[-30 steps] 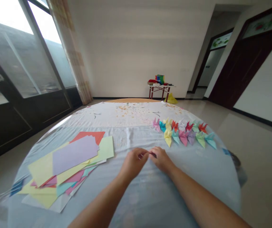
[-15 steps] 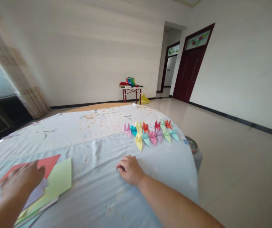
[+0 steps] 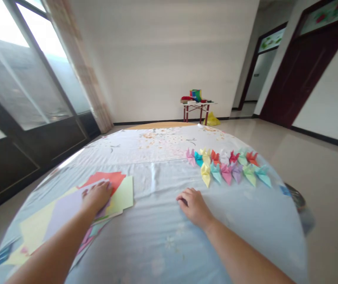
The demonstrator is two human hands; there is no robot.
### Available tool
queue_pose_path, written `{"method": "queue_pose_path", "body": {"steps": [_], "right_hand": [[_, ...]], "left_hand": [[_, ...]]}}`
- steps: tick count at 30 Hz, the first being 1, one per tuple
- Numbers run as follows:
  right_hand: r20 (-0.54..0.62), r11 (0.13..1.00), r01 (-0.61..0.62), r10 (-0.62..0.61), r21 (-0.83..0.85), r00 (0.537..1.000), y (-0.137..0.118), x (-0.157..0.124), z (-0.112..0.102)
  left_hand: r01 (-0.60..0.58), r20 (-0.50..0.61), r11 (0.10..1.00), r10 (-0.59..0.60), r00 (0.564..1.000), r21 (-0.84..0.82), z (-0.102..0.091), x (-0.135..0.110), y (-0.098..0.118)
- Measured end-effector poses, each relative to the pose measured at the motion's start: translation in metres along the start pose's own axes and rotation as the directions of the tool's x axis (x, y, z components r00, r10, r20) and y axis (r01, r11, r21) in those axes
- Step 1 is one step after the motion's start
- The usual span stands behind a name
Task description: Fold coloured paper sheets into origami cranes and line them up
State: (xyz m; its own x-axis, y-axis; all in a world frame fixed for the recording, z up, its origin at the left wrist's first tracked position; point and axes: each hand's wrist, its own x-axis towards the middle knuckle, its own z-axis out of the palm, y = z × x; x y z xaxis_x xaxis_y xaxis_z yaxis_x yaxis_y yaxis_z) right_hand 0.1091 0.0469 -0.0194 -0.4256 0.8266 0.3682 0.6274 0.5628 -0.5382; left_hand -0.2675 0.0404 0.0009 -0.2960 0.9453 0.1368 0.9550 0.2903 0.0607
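Left hand (image 3: 97,197) lies open, palm down, on stacked origami paper (image 3: 124,192), well apart from the empty right hand (image 3: 193,207) resting on the tablecloth (image 3: 157,252) just below the paper cranes (image 3: 228,167).

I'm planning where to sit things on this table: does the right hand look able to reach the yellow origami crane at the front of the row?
Probably yes. The right hand rests on the tablecloth close below the yellow origami crane, and nothing appears to stand between them. The left hand is off on the stack of coloured paper.

Red-legged table (image 3: 195,104), yellow bag (image 3: 212,119) beside; dark red door (image 3: 297,75).
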Motion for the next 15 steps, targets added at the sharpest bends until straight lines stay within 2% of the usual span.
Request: {"method": "queue_pose_path", "body": {"steps": [3,7,11,13,15], "right_hand": [[0.018,1.000,0.014,-0.014,0.008,1.000,0.001,0.000,0.000],[0.029,0.999,0.030,-0.030,0.013,0.999,0.002,-0.002,0.000],[0.038,0.999,0.046,-0.047,0.024,0.998,0.005,-0.001,0.000],[0.042,0.998,0.055,-0.056,0.024,0.998,0.006,-0.001,0.001],[0.044,0.998,0.063,-0.064,0.019,0.997,0.008,-0.002,0.001]], "left_hand": [[0.014,-0.006,1.000,-0.014,1.000,0.014,0.001,-0.022,0.003],[-0.009,0.005,1.000,0.009,1.000,0.012,-0.007,-0.050,0.012],[0.030,0.007,0.999,-0.030,1.000,0.019,-0.014,-0.077,0.021],[0.027,0.049,0.999,-0.028,0.998,0.019,-0.017,-0.091,0.024],[-0.032,0.174,0.999,0.031,0.984,0.000,-0.020,-0.102,0.026]]}}
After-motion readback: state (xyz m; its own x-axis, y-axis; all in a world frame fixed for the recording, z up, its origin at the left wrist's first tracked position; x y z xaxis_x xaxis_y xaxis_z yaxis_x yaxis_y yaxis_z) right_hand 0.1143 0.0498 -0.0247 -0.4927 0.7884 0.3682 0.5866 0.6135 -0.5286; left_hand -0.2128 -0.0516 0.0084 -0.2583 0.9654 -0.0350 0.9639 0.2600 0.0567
